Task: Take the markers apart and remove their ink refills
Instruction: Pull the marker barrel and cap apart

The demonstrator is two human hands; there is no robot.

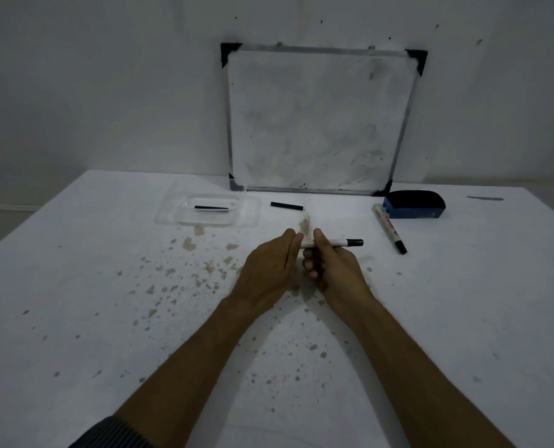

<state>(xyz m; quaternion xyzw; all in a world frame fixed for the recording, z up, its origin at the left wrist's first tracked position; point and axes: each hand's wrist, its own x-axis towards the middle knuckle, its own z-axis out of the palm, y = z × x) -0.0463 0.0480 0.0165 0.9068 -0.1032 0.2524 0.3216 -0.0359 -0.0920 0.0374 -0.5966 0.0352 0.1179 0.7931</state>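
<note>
Here the right hand (330, 263) grips a marker (337, 243), the left hand (269, 263) pinching its end.

A matt white counter (107, 286) is seen, its finish pitted with brownish chipped spots in front of the whiteboard (317, 121). The whiteboard is framed in dull metal with black plastic corners, its smooth face smudged grey. Left of it, a clear glossy plastic tray (172, 215) is set. Right of it, an eraser (414, 205) of blue plastic with dark felt is seen.
</note>
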